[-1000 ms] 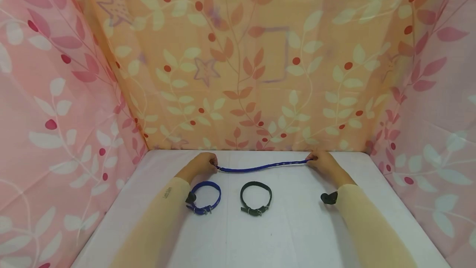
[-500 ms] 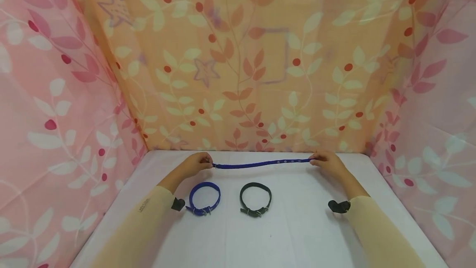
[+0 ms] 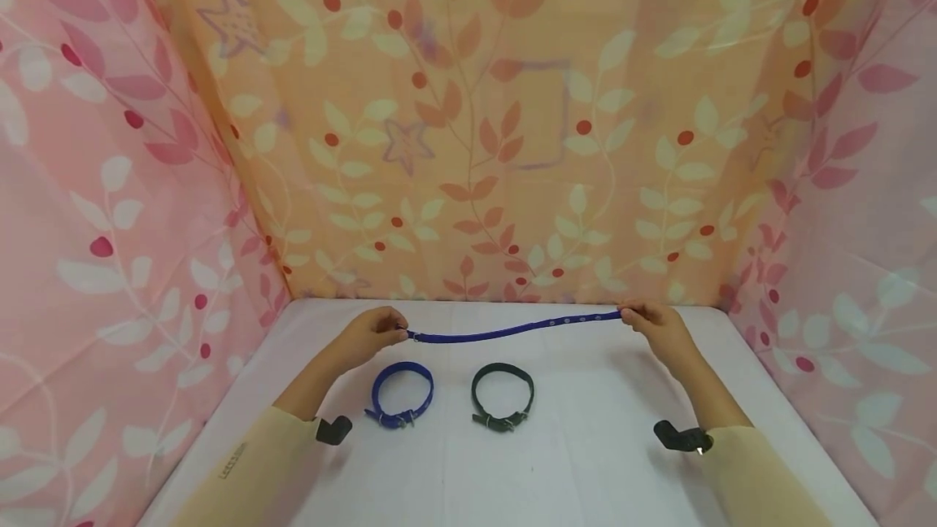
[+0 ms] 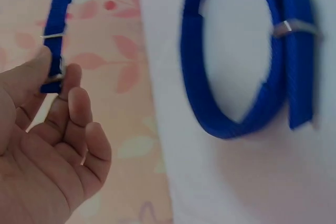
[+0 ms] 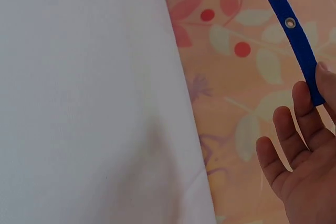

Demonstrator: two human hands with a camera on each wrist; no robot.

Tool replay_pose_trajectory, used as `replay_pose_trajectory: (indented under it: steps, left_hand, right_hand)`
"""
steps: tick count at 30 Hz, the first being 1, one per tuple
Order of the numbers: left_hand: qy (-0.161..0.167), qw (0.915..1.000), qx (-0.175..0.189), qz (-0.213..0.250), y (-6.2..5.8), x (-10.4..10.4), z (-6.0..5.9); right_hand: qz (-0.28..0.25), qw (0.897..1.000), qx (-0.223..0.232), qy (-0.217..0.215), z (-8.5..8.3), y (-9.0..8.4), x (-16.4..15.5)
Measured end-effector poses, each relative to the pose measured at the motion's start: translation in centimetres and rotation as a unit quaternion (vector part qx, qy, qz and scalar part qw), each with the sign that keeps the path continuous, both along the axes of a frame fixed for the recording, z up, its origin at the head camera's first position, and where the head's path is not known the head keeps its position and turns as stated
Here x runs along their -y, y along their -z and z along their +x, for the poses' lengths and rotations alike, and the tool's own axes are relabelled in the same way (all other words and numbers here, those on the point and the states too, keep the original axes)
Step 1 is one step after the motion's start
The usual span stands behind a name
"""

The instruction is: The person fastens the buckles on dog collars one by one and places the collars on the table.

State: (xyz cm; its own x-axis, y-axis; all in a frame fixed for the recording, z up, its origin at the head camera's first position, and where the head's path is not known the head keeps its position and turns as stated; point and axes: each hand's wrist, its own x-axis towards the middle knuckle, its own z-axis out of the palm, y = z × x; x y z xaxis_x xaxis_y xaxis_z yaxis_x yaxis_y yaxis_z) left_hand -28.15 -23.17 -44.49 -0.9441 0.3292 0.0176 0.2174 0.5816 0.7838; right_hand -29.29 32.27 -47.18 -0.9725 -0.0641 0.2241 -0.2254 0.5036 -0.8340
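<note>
Stretched between both hands is an unbuckled blue collar (image 3: 476,337), held above the far part of the table and sagging slightly. My left hand (image 3: 368,333) pinches its buckle end; the metal buckle and keeper show at the fingertips in the left wrist view. With thumb and forefinger my right hand (image 3: 659,327) pinches the other end, which has a row of metal eyelets (image 5: 290,23). Nearer to me a second blue collar (image 3: 376,397), buckled into a ring, lies on the table. To its right lies a dark green collar (image 3: 532,389), buckled likewise.
The white-covered table (image 3: 454,478) meets an orange leaf-patterned curtain (image 3: 468,145) at its far edge. Pink patterned curtains stand at the left (image 3: 146,210) and right (image 3: 842,226). A dark camera mount sits at each wrist.
Both hands have moved apart, the left one to the left and the right one to the right, drawing the collar along. Both buckled collars stay in place.
</note>
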Motion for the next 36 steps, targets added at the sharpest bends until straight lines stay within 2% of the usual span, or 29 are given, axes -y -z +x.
replay_pose_trajectory:
  steps: [6, 10, 13, 18, 24, 30, 36]
  left_hand:
    - [-0.042, 0.9986, -0.021, 0.026, -1.7, -0.2, 2.4]
    - [-0.062, 0.9968, -0.031, 0.040, -2.4, -0.5, 4.1]
    - [-0.083, 0.9938, -0.054, 0.049, -2.8, -0.8, 5.1]
    - [-0.131, 0.9839, -0.091, 0.081, -3.2, -1.3, 6.5]
    - [-0.178, 0.9662, -0.081, 0.168, -3.8, -2.3, 8.3]
    - [-0.195, 0.9517, -0.102, 0.214, -4.6, -3.6, 9.8]
    - [-0.173, 0.9507, -0.134, 0.219, -5.1, -4.9, 10.6]
  right_hand:
    - [-0.031, 0.998, -0.048, 0.038, 2.5, -1.5, 1.6]
    - [-0.050, 0.995, -0.076, 0.051, 4.2, -2.7, 2.3]
    - [-0.060, 0.993, -0.088, 0.057, 5.2, -3.6, 2.8]
    - [-0.090, 0.988, -0.113, 0.046, 6.5, -4.7, 3.6]
    - [-0.061, 0.981, -0.184, 0.029, 7.8, -5.7, 4.8]
    - [-0.030, 0.974, -0.224, 0.030, 8.9, -6.6, 6.1]
    - [-0.037, 0.976, -0.216, 0.017, 9.9, -7.5, 7.3]
